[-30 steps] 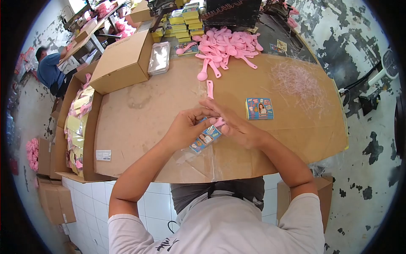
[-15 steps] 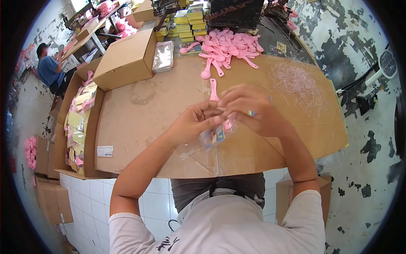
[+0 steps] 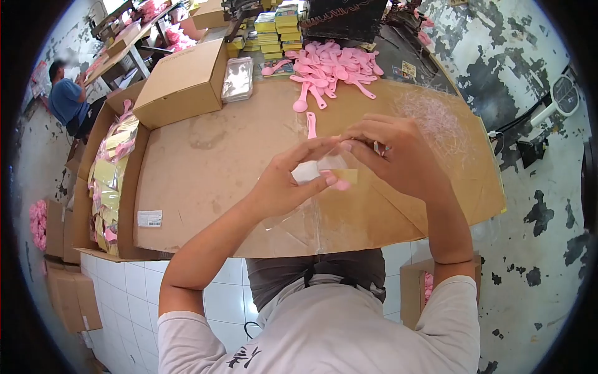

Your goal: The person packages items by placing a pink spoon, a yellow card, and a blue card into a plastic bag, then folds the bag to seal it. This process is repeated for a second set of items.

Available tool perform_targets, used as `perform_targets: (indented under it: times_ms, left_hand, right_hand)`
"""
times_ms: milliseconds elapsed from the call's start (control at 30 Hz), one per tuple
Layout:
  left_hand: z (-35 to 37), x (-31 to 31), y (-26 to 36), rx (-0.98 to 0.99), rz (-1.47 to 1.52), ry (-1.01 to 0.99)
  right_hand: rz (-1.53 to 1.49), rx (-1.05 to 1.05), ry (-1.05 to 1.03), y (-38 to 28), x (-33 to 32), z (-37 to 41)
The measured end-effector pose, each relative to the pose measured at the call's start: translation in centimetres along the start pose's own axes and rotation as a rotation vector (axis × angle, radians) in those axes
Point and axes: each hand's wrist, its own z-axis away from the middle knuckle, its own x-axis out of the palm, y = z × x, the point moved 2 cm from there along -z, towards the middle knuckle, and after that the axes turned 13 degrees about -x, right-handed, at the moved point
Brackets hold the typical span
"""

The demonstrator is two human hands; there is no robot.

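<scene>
A clear plastic bag [image 3: 331, 162] is held up over the cardboard-covered table, with a pale yellow card [image 3: 349, 176] and a pink piece [image 3: 341, 185] at its lower end. My left hand [image 3: 289, 177] is closed on the bag, its thumb over the lower part near the pink piece. The fingers of my right hand [image 3: 395, 149] pinch the bag's upper edge, close to my left fingertips. Just beyond both hands lies a pink spoon [image 3: 311, 124], its bowl hidden. Farther back is a heap of pink spoons [image 3: 339, 65].
An open box of packed bags [image 3: 112, 181] stands at the left, beside a closed carton [image 3: 180, 84]. Clear bags [image 3: 238, 80] are stacked near stacks of yellow cards [image 3: 277, 34]. Thin plastic strips [image 3: 433, 121] lie right. A person in blue [image 3: 67, 100] sits far left.
The bag has turned, so its pale yellow side shows instead of the colourful print. My left fingers have stretched toward the bag's upper edge, and my right hand has shifted slightly right.
</scene>
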Motion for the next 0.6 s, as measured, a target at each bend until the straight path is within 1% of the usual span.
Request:
perform_targets:
  times_ms: [100, 133, 200, 233, 333, 433, 500, 533, 600]
  left_hand:
    - [0.0, -0.8, -0.9, -0.25, 0.087, -0.075]
    - [-0.1, -0.9, -1.2, -0.226, 0.148, -0.054]
    - [-0.3, -0.9, -1.8, -0.177, 0.27, -0.011]
    - [-0.3, -0.9, -1.7, -0.189, 0.276, -0.01]
    - [-0.3, -1.0, -1.6, -0.217, 0.278, -0.005]
    - [-0.4, -0.9, -2.1, -0.212, 0.253, 0.004]
    - [-0.4, -1.0, -1.8, -0.204, 0.243, 0.014]
    - [-0.3, -1.0, -1.6, -0.241, 0.223, -0.006]
    - [-0.3, -1.3, -0.9, -0.315, 0.18, -0.052]
  right_hand:
    - [-0.002, 0.016, 0.096, 0.2, 1.0, -0.1]
    - [0.009, 0.019, 0.135, 0.3, 1.3, -0.2]
    - [0.176, -0.151, 0.221, 0.3, 1.9, -0.4]
    - [0.257, -0.237, 0.264, 0.1, 2.0, -0.5]
    - [0.316, -0.284, 0.142, -0.3, 2.4, -0.5]
    - [0.161, -0.174, 0.253, -0.3, 2.9, -0.2]
    - [0.073, -0.109, 0.257, 0.2, 2.5, -0.5]
    - [0.028, -0.073, 0.256, 0.4, 2.3, -0.4]
    - [-0.207, 0.225, 0.031, 1.3, 2.3, 0.1]
